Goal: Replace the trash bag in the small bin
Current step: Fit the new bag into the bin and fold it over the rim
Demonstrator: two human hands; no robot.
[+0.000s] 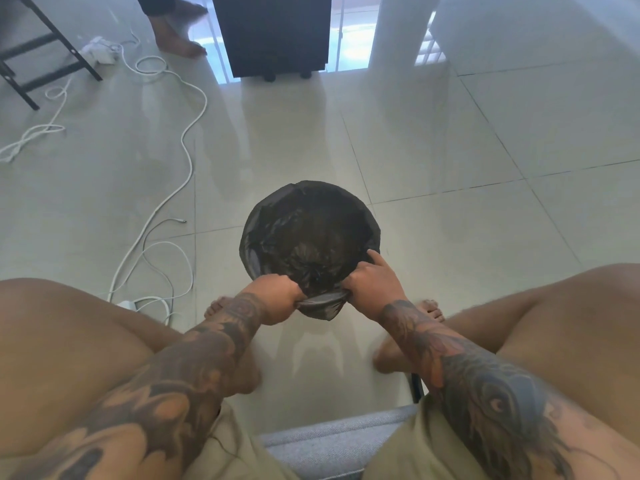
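On the tiled floor [450, 140] between the seated person's feet stood the small bin [370, 220]. The left hand [277, 299] and then the right hand [372, 284] each gripped the black trash bag [308, 244] at the near rim, apparently to fold it over.

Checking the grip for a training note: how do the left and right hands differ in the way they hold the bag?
The left hand is a closed fist on the trash bag edge; the right hand also grips it, but one finger lies out along the rim. The left sits nearer the person than the right. Both hold the near edge.
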